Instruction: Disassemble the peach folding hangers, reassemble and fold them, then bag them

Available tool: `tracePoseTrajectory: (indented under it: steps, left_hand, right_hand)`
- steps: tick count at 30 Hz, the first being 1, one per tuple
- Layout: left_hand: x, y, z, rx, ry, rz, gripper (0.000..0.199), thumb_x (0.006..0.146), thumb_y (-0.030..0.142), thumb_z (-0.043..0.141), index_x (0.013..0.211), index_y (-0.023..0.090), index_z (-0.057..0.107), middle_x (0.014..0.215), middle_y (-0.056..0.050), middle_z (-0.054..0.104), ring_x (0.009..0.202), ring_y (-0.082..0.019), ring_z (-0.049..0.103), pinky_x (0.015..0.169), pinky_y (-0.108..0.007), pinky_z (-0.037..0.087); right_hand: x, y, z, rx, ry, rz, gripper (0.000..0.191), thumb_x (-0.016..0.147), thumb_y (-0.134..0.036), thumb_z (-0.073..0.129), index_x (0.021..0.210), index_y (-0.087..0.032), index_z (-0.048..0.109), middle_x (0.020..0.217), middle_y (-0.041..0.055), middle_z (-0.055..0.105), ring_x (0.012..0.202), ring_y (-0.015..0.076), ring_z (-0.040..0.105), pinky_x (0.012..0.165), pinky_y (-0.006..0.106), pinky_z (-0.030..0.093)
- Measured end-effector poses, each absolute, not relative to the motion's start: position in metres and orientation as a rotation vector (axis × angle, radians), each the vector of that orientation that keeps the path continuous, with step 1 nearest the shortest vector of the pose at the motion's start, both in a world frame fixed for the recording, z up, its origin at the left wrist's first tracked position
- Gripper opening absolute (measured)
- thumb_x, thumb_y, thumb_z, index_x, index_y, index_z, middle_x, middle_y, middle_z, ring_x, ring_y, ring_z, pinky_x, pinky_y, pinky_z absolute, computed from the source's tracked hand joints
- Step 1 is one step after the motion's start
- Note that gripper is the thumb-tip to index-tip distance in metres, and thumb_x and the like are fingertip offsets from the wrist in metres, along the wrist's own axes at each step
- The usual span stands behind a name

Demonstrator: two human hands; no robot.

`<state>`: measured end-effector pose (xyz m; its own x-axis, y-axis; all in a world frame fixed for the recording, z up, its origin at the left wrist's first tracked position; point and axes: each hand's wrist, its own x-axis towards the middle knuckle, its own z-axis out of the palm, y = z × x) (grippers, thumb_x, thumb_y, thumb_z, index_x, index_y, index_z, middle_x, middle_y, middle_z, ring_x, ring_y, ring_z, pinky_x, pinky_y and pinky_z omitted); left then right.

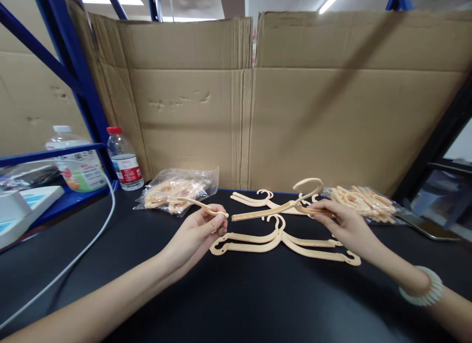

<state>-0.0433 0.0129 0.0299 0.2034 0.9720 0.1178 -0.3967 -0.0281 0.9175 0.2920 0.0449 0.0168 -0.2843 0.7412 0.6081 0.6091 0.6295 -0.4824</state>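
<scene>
My left hand (208, 225) pinches a thin, curved beige plastic hanger piece (193, 202), its small end poking out past my fingertips. In my right hand (342, 220) is a beige clothes hanger (265, 212) with its hook (311, 183) up; one arm points left, its tip just short of the piece in my left hand. The far part of that hanger is covered by my fingers. Below and behind them, more beige hangers (254, 247) lie flat on the black table (250, 298), some overlapping.
Clear plastic bags of beige hanger parts lie at left (177, 188) and right (365, 202). A phone-like flat object (429, 227) is by the right bag. At left stand a red-capped water bottle (124, 161), a larger bottle (77, 166) and a white cable (88, 249). Cardboard (191, 111) walls the back.
</scene>
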Motion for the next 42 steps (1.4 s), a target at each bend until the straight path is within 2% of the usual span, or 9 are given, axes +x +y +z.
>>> tracePoseTrajectory:
  steps: [5, 8, 11, 19, 29, 32, 36, 42]
  left_hand:
    - [-0.041, 0.007, 0.033, 1.033, 0.648, 1.195, 0.016, 0.077, 0.024, 0.076, 0.082, 0.016, 0.062, 0.076, -0.001, 0.055, 0.075, -0.011, 0.050, 0.070, -0.022, 0.046]
    - [-0.038, 0.002, 0.035, 0.980, 0.645, 1.136, 0.016, 0.076, 0.021, 0.076, 0.082, 0.017, 0.062, 0.090, -0.003, 0.057, 0.085, -0.014, 0.054, 0.076, -0.027, 0.049]
    - [-0.036, -0.001, 0.037, 0.947, 0.619, 1.106, 0.018, 0.075, 0.020, 0.077, 0.081, 0.016, 0.061, 0.101, -0.005, 0.057, 0.087, -0.016, 0.056, 0.076, -0.030, 0.050]
    - [-0.035, -0.002, 0.038, 0.942, 0.623, 1.064, 0.018, 0.075, 0.021, 0.076, 0.080, 0.016, 0.059, 0.085, -0.004, 0.059, 0.081, -0.017, 0.058, 0.075, -0.031, 0.052]
    - [-0.036, -0.001, 0.031, 0.980, 0.739, 1.088, 0.022, 0.072, 0.018, 0.078, 0.069, 0.014, 0.056, 0.066, -0.001, 0.058, 0.062, -0.011, 0.055, 0.062, -0.022, 0.049]
    - [-0.037, 0.001, 0.029, 0.959, 0.768, 1.120, 0.021, 0.072, 0.015, 0.076, 0.069, 0.014, 0.056, 0.069, -0.001, 0.059, 0.062, -0.011, 0.056, 0.062, -0.023, 0.050]
    - [-0.037, 0.002, 0.029, 0.907, 0.795, 1.122, 0.018, 0.073, 0.010, 0.073, 0.071, 0.014, 0.055, 0.077, -0.003, 0.063, 0.065, -0.012, 0.060, 0.067, -0.025, 0.052]
    - [-0.035, 0.001, 0.032, 0.878, 0.818, 1.119, 0.019, 0.070, 0.005, 0.071, 0.071, 0.014, 0.054, 0.078, -0.004, 0.064, 0.066, -0.013, 0.062, 0.068, -0.027, 0.053]
  right_hand:
    - [0.292, 0.045, 0.017, -1.008, -1.954, 0.163, 0.021, 0.089, -0.037, 0.056, 0.100, -0.021, 0.064, 0.095, 0.0075, 0.070, 0.086, 0.0223, 0.066, 0.078, 0.036, 0.054]
    - [0.294, 0.044, 0.017, -0.996, -1.957, 0.150, 0.019, 0.090, -0.036, 0.056, 0.099, -0.021, 0.065, 0.095, 0.0079, 0.070, 0.086, 0.0227, 0.067, 0.076, 0.036, 0.054]
    - [0.294, 0.043, 0.017, -0.970, -1.973, 0.141, 0.016, 0.089, -0.033, 0.056, 0.098, -0.022, 0.064, 0.093, 0.0076, 0.070, 0.086, 0.0226, 0.067, 0.075, 0.036, 0.055]
    - [0.291, 0.042, 0.018, -0.944, -1.981, 0.141, 0.013, 0.090, -0.032, 0.056, 0.096, -0.024, 0.064, 0.091, 0.0065, 0.070, 0.083, 0.0223, 0.067, 0.073, 0.036, 0.055]
    - [0.284, 0.033, 0.017, -0.936, -2.036, -0.044, 0.012, 0.090, -0.025, 0.054, 0.097, -0.025, 0.063, 0.091, 0.0055, 0.070, 0.083, 0.0220, 0.066, 0.072, 0.035, 0.052]
    - [0.282, 0.030, 0.018, -0.942, -2.024, -0.113, 0.012, 0.090, -0.026, 0.053, 0.096, -0.026, 0.064, 0.088, 0.0047, 0.071, 0.080, 0.0226, 0.066, 0.069, 0.036, 0.051]
    - [0.281, 0.030, 0.020, -0.923, -2.002, -0.132, 0.013, 0.089, -0.026, 0.053, 0.096, -0.027, 0.065, 0.088, 0.0040, 0.071, 0.082, 0.0239, 0.066, 0.074, 0.039, 0.051]
    - [0.284, 0.031, 0.022, -0.937, -2.004, -0.137, 0.015, 0.089, -0.026, 0.052, 0.095, -0.028, 0.066, 0.090, 0.0043, 0.071, 0.083, 0.0240, 0.066, 0.073, 0.038, 0.051]
